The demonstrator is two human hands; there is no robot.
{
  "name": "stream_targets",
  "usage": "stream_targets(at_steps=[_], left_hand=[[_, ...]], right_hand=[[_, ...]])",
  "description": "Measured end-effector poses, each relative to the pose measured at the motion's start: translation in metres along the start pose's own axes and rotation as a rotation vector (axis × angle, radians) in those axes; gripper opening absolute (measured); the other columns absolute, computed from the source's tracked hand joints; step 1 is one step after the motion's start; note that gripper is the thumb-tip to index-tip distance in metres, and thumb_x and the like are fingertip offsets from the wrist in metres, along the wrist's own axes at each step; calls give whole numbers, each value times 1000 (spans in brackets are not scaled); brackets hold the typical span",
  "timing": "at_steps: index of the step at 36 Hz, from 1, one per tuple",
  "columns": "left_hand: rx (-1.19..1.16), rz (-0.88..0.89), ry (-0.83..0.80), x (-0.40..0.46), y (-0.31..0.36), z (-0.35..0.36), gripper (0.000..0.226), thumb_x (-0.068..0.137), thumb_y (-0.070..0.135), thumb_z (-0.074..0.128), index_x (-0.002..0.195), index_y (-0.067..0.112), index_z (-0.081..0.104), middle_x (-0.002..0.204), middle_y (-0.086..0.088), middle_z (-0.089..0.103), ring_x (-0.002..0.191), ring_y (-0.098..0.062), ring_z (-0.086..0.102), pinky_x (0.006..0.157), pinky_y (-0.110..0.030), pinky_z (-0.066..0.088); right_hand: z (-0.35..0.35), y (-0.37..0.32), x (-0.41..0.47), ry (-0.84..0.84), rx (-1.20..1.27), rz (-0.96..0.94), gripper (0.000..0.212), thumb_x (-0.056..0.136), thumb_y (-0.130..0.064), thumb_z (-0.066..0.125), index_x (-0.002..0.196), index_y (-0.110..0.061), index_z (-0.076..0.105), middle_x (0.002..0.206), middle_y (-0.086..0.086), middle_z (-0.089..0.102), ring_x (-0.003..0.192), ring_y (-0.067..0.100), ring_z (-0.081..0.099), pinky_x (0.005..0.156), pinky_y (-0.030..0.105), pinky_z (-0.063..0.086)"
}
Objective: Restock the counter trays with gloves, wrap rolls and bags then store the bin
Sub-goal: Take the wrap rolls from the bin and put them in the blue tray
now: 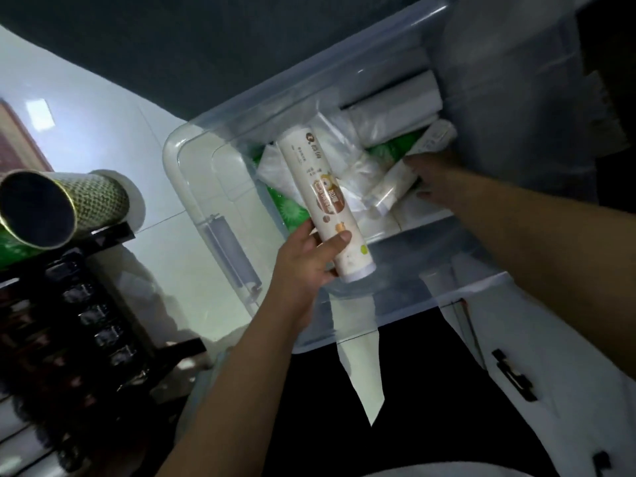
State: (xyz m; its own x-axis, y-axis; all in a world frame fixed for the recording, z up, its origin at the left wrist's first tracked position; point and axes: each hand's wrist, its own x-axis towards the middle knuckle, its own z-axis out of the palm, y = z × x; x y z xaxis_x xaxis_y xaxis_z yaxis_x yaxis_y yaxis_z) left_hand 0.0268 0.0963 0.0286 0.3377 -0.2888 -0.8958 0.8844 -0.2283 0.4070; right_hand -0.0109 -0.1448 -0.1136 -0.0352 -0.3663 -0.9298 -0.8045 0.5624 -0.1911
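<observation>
Forearms reach up from the bottom edge, bare, over dark trousers and a white cabinet front with a black handle [514, 378]. The left hand [303, 263] grips a wrap roll [325, 204] near its lower end, thumb across the front and fingers curled behind; the roll is white with a brown printed label and tilts up and to the left, its lower cap over the near wall of the clear plastic bin [192, 187], the rest over the bin's contents. The right hand [432, 182] is deeper in the bin, fingers curled round a second roll [389, 187] that lies slanted among the contents; how firmly it holds I cannot tell, since the fingertips are hidden behind the roll.

Inside the bin lie crumpled clear bags [347, 163], green-printed packs [290, 210] under them, a small roll [437, 136] just beyond the right hand, and larger pale bag rolls [395, 105] at the back. A pale grey lid or panel [509, 98] leans over the bin's right side and hides that part.

To the left, a black tray rack [79, 325] holds dark compartments, and a woven-pattern cup [58, 208] lies on its side on top, mouth toward the camera. Pale floor tiles [103, 115] show beyond.
</observation>
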Motion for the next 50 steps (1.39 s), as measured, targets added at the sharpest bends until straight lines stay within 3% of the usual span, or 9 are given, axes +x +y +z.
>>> stream_targets(at_steps=[5,9,17,22,28,34,39,43,50], left_hand=[[-74,20,23,-9,-5,-4,29,88,5,69,116,16,66,110,-3,75,97,-21,74,66,-31,59],[-55,6,26,-20,2,-2,32,88,8,70,118,17,65,111,0,75,99,-20,74,69,-33,60],[27,68,4,-72,42,10,44,87,8,70,129,12,59,122,-7,70,105,-22,72,75,-35,61],[102,111,-10,-111,69,13,47,87,9,71,132,13,58,122,-4,71,108,-22,70,87,-44,59],[239,210,-95,-141,89,5,43,86,11,73,125,25,63,112,7,74,103,-17,72,84,-39,60],[333,222,-265,-154,104,-8,59,84,12,76,136,30,54,116,7,70,98,-11,72,69,-30,61],[521,288,-459,-160,107,-16,58,82,15,78,132,36,57,113,11,72,104,-12,70,77,-32,61],[607,287,-634,-176,97,-10,60,81,13,79,132,34,56,113,10,72,104,-11,71,76,-25,59],[766,300,-909,-233,53,29,77,70,16,83,138,30,50,123,5,69,111,-16,68,89,-32,58]], right_hand=[[19,-15,13,28,224,192,56,96,-34,57,145,-16,36,142,7,49,125,26,52,102,38,46],[19,-19,-6,-13,149,201,50,99,-36,51,143,-16,40,140,4,50,126,25,49,108,38,41],[-31,-15,-131,-48,91,-259,57,80,-8,77,131,-11,53,113,8,64,84,18,64,66,34,54],[-67,-4,-207,-67,27,-586,50,73,-7,81,115,-20,58,99,-13,66,85,-2,64,65,20,56],[-89,9,-282,-63,-12,-806,54,71,-2,82,117,-19,61,100,-9,71,83,-4,68,68,13,53],[-93,38,-355,74,133,-857,63,70,-3,83,124,-28,61,104,-9,71,89,4,70,71,18,57],[-83,96,-396,219,315,-812,62,72,-8,83,125,-34,61,106,-4,71,93,9,69,74,28,56],[-79,150,-422,369,457,-770,62,73,-11,83,121,-43,60,106,-12,69,92,0,66,65,15,55],[-109,242,-461,588,678,-708,67,73,-14,84,129,-39,58,113,-10,68,102,9,66,75,30,58]])
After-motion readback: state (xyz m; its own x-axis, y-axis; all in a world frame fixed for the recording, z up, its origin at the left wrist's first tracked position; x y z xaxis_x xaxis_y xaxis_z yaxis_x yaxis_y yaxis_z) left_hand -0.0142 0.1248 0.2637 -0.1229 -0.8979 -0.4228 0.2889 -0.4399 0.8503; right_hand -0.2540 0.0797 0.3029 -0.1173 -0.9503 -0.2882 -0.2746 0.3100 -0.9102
